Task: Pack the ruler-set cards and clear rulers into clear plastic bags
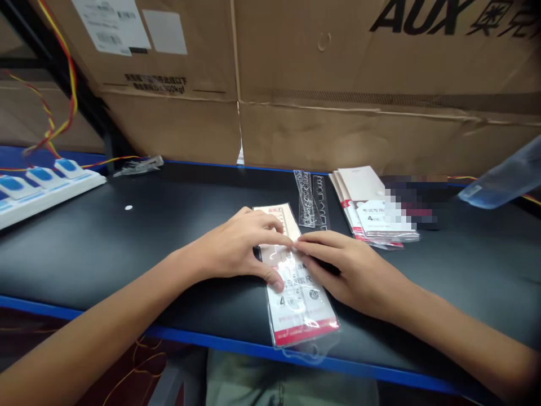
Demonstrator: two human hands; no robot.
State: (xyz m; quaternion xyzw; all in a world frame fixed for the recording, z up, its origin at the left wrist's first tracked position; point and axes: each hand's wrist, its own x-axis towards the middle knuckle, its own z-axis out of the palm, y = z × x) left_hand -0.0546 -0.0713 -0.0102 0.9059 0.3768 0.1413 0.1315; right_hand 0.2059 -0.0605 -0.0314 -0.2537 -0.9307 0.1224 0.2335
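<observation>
A ruler set packet (pixel 302 310) lies on the black tabletop near its front edge. It has a white and red printed card inside a clear plastic sleeve, and a ruler's scale shows at its far end. My left hand (pixel 240 242) grips the packet from the left, thumb on its face and fingers bent across its upper half. From the right, my right hand (pixel 350 270) pinches at the packet's edge, its fingertips meeting my left forefinger. What exactly lies between those fingertips is too small to make out.
Clear plastic stencil rulers (pixel 311 197) lie behind the packet. A stack of similar packets (pixel 367 211) is to their right, partly pixelated. A white power strip (pixel 51 189) stands at left, a translucent plastic item (pixel 499 177) at right. A cardboard wall (pixel 338 135) closes the back.
</observation>
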